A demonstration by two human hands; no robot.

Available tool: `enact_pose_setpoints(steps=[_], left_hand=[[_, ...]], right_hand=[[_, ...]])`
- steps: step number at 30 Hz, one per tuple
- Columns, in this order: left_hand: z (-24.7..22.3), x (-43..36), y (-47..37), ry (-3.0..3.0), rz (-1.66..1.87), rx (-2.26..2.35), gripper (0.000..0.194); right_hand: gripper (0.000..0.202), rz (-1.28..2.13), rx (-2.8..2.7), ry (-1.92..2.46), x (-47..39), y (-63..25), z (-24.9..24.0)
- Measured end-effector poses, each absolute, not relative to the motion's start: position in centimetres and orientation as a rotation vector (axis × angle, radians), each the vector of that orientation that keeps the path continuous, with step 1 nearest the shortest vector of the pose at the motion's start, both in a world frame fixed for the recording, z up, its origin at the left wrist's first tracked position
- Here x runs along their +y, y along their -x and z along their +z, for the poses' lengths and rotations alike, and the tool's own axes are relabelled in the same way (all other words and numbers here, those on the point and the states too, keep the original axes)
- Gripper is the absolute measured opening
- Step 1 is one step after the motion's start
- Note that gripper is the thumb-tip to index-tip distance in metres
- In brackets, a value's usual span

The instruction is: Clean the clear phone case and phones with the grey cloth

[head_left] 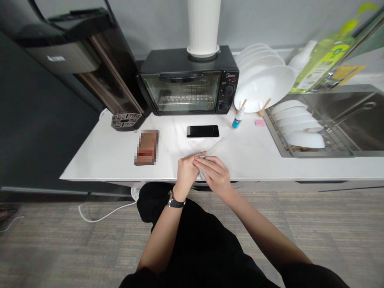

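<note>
My left hand (187,171), with a watch on the wrist, is closed at the counter's front edge. Pressed against it from the right is my right hand (216,174), its fingers bent together. A slender, pale, patterned handle-like piece (216,146) sticks out from between them toward the upper right. Its other end is hidden by the fingers. Below the fingers shows a bit of thin grey-white material (202,175), perhaps cloth or tissue. Just beyond the hands a black-screened phone (203,131) lies flat on the white counter (168,170).
Left on the counter lies a brown, blurred-out item (147,147), beside a drinks dispenser (126,120). A toaster oven (186,94) stands behind. Rightward are a small white-and-blue bottle (238,119), a pink piece (260,123), stacked plates (267,86) and a sink (363,140) with a dish rack.
</note>
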State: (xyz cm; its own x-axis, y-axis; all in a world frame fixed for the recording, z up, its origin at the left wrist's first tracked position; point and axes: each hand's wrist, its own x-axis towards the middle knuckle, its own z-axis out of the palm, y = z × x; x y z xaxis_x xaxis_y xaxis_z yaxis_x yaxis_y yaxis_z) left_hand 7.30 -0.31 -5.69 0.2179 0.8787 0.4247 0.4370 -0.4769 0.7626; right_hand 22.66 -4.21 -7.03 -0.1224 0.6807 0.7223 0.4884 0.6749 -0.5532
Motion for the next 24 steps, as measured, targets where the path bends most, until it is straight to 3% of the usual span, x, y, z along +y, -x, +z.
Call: enact_pose_setpoints(steps=[5, 11, 24], left_hand=[[-5.7, -0.5, -7.7, -1.976, 1.202, 1.254, 0.021], [-6.4, -0.3, -7.8, -1.938, 1.224, 1.262, 0.018], [-5.8, -0.5, -7.8, -1.927, 1.205, 1.261, 0.021]], right_hand=[[0.054, 0.181, -1.755, 1.008, -2.7, -25.6, -6.3], [0.036, 0.079, -1.655, 1.124, -0.1, -29.1, -5.6], [0.053, 0.213, -1.628, 1.135, -2.7, -25.7, -5.6]])
